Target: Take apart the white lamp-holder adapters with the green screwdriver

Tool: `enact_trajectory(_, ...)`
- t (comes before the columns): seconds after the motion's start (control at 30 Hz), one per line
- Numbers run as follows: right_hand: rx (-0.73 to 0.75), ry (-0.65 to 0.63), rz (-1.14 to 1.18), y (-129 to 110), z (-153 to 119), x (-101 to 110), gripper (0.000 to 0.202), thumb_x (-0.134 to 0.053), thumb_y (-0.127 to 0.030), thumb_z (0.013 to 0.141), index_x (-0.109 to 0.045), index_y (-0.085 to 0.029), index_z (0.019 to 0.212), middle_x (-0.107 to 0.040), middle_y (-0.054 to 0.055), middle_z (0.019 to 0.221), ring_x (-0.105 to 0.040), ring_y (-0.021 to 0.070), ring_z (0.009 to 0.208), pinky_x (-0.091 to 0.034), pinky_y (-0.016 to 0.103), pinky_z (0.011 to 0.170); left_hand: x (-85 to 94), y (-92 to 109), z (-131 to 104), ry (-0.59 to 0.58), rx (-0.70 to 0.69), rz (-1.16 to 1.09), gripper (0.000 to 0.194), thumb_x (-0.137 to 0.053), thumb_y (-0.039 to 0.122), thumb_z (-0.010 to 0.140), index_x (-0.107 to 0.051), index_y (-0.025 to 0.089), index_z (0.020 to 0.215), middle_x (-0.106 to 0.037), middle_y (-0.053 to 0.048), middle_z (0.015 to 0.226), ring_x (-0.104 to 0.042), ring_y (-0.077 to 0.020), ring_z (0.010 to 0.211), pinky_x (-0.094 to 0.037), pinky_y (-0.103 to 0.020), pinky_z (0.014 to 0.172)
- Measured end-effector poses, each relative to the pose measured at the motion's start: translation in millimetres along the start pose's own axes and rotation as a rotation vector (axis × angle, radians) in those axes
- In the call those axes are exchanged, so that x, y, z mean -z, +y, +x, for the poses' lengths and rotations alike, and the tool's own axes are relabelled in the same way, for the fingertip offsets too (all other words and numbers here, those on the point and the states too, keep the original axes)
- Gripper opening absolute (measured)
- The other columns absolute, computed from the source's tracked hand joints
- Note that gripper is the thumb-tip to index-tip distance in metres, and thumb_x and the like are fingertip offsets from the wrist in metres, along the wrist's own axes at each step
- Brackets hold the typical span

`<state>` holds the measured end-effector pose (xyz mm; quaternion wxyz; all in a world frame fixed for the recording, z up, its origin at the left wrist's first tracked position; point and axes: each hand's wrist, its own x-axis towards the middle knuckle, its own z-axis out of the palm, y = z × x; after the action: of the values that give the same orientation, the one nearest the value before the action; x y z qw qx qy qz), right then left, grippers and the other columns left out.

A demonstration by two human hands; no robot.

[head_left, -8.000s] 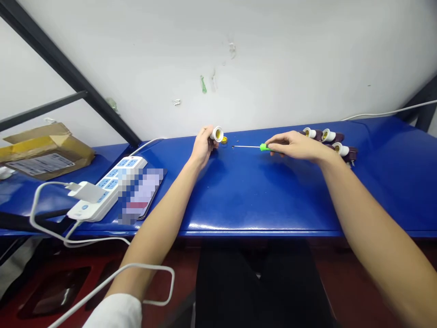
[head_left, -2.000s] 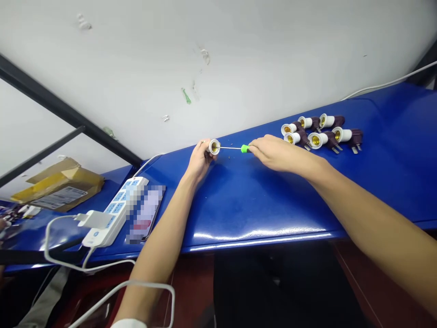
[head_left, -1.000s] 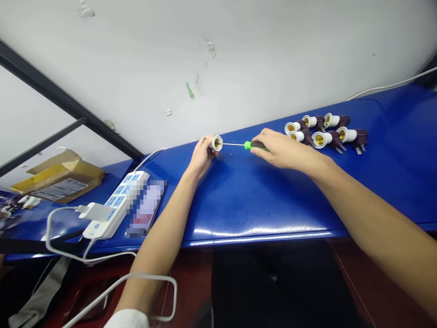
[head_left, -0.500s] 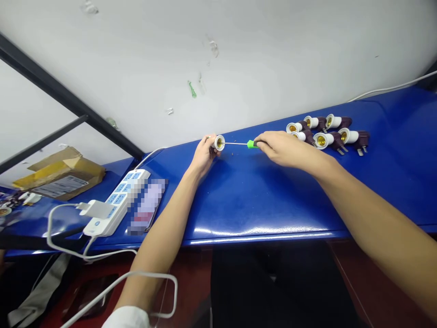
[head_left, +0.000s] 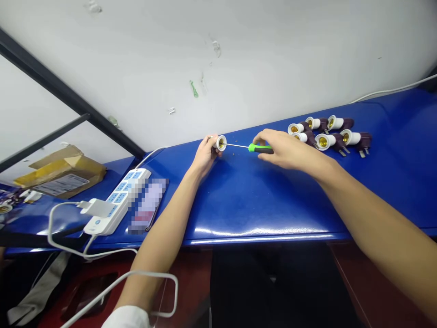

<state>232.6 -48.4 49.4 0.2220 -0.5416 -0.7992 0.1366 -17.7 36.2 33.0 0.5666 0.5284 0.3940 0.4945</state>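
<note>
A white lamp socket (head_left: 221, 144) with a brassy threaded inside sits in my left hand (head_left: 205, 155), its mouth facing right. The fingers are closed around its back part, which they largely hide. From the right, the thin shaft of a screwdriver (head_left: 260, 148) with a green and black handle runs into that mouth; its tip is hidden inside. My right hand (head_left: 278, 148) holds the handle loosely, thumb below and fingers above, so most of the handle shows. A tiny dark piece (head_left: 233, 154), too small to name, lies on the blue table between the hands.
Several white lamp sockets with brown plug bases (head_left: 323, 141) lie in two rows at the right. To the left are a white power strip (head_left: 118, 200) with a charger, a phone (head_left: 150, 205) and a torn package (head_left: 64, 175). A white cable (head_left: 153, 274) crosses my left forearm.
My right fingers have loosened and spread, baring more of the screwdriver handle. The shaft still points into the socket, and my left hand keeps its hold.
</note>
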Motion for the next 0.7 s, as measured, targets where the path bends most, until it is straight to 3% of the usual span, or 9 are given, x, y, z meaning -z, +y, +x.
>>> enact_trajectory(0.17,-0.012,-0.046,-0.025,-0.3,1.2,-0.2,0.038,-0.041,-0.034,0.107,-0.072,-0.017,0.122,-0.073,0.018,0.123,-0.069,0.0321,0.112,-0.051,0.045,0.098,1.1,-0.5,0.1,0.002,-0.008,0.001,0.024,-0.074,0.032,0.092,-0.059,0.019,0.078,-0.056,0.002,0.067,-0.051,-0.0098,0.057,-0.044,-0.024,0.055)
enact_trajectory(0.27,-0.019,-0.027,-0.010,0.9,1.7,-0.8,0.030,-0.053,-0.029,0.100,-0.072,-0.019,0.122,-0.075,0.014,0.122,-0.070,0.0316,0.111,-0.053,0.044,0.095,0.4,-1.4,-0.3,-0.008,-0.007,0.008,0.024,-0.075,0.033,0.091,-0.060,0.019,0.079,-0.058,0.002,0.069,-0.051,-0.0095,0.057,-0.044,-0.023,0.056)
enact_trajectory(0.37,0.000,0.023,-0.019,2.9,2.3,-1.5,0.035,-0.065,-0.029,0.092,-0.071,-0.019,0.125,-0.073,0.014,0.127,-0.069,0.0319,0.113,-0.054,0.045,0.096,-0.4,-1.9,-0.5,-0.015,-0.001,0.019,0.022,-0.074,0.031,0.092,-0.061,0.019,0.079,-0.059,0.001,0.070,-0.052,-0.0093,0.057,-0.044,-0.023,0.055)
enact_trajectory(0.47,-0.010,0.005,0.017,1.4,2.6,-0.4,0.036,-0.055,-0.038,0.102,-0.073,-0.019,0.125,-0.074,0.016,0.130,-0.068,0.0329,0.118,-0.053,0.046,0.102,0.4,-1.9,0.1,-0.011,-0.010,0.014,0.022,-0.074,0.031,0.092,-0.061,0.019,0.079,-0.059,0.002,0.069,-0.051,-0.0094,0.057,-0.043,-0.023,0.055)
enact_trajectory(0.57,-0.042,-0.025,0.042,-1.3,2.1,1.2,0.040,-0.041,-0.032,0.107,-0.074,-0.018,0.126,-0.074,0.016,0.133,-0.068,0.0330,0.124,-0.051,0.047,0.108,1.5,-1.9,0.4,-0.013,-0.014,-0.008,0.024,-0.077,0.033,0.091,-0.061,0.019,0.079,-0.058,0.001,0.070,-0.051,-0.0097,0.057,-0.043,-0.023,0.055)
enact_trajectory(0.7,-0.009,0.005,0.016,0.3,1.4,-0.2,0.042,-0.059,-0.029,0.097,-0.068,-0.018,0.136,-0.070,0.016,0.136,-0.068,0.0327,0.121,-0.054,0.046,0.104,0.2,-1.4,-0.7,-0.011,0.006,-0.017,0.022,-0.076,0.031,0.092,-0.062,0.019,0.080,-0.060,0.001,0.072,-0.052,-0.0096,0.058,-0.044,-0.023,0.056)
